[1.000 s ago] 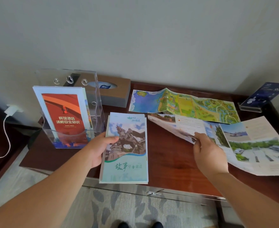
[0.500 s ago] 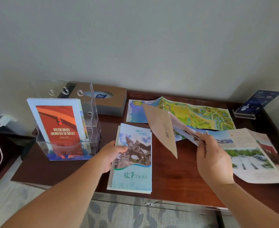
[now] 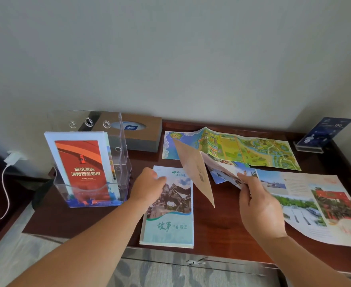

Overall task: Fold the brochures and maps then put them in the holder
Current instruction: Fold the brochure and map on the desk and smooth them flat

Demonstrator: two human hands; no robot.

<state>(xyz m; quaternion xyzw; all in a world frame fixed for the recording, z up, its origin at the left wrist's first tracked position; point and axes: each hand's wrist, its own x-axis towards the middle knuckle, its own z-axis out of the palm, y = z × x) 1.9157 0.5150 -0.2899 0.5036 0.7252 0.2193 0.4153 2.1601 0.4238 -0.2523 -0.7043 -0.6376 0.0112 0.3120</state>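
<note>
right hand (image 3: 257,206) pinches raised beige end panel (image 3: 195,172) of wide glossy photo brochure (image 3: 307,204), which runs right from it | left hand (image 3: 149,186) flat on teal folded booklet (image 3: 170,208), nearer clear acrylic holder (image 3: 100,162) | fold goes rightward

surface (image 3: 222,228): dark red wood, polished, glossy | holder (image 3: 125,162) at its left end: clear smooth plastic | folded brochure (image 3: 170,224) beside holder: smooth paper | map (image 3: 242,150) right of holder: matt creased paper | tissue box (image 3: 145,137) behind holder: brown, matt
</note>
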